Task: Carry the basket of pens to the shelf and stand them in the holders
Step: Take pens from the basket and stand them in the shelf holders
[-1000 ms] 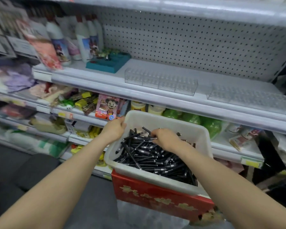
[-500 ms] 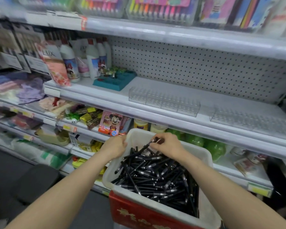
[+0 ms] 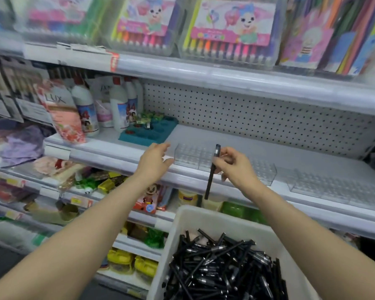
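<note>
A white basket [image 3: 182, 221] full of black pens [image 3: 221, 271] sits low in front of me. My right hand [image 3: 234, 164] pinches one black pen [image 3: 212, 172] nearly upright, in front of the clear pen holder [image 3: 193, 155] on the shelf [image 3: 117, 152]. My left hand [image 3: 155, 158] is raised with relaxed fingers, its fingertips at the left end of that holder. A second clear holder [image 3: 333, 187] lies further right on the same shelf. Neither holder has pens in it.
A teal tray [image 3: 147, 133] and white bottles [image 3: 119, 107] stand at the shelf's left. Marker sets [image 3: 230, 31] fill the shelf above. Packaged goods [image 3: 147, 198] line the lower shelves behind the basket.
My right hand has lifted one pen out of the basket up to the holder. My left hand has left the basket rim and risen to the holder's left end.
</note>
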